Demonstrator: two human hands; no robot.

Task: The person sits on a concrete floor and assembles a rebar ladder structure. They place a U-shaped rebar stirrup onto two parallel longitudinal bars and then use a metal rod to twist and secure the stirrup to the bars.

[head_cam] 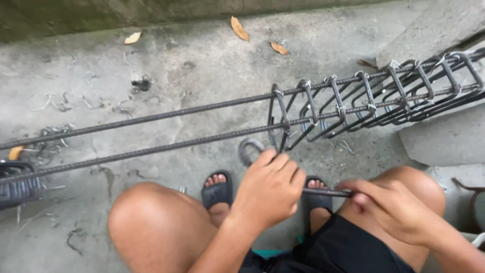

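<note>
Beside the rebar cage (374,96), we pinch tie wire (251,150) with our left hand (268,189) and a rod (326,192) with our right hand (394,207); several stirrups (336,101) tied, long bars (126,136) bare.

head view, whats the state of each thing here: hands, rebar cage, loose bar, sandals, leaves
left hand: closed around the hooked end of a dark steel bar
right hand: pinching the same bar's shaft
hooked dark steel bar: held level above the knees
long ribbed rebar cage: lying on its side, stirrups wire-tied at the right end, left stretch bare
black sandals: worn, flat on the concrete
dry brown leaves: scattered on the concrete floor
</note>
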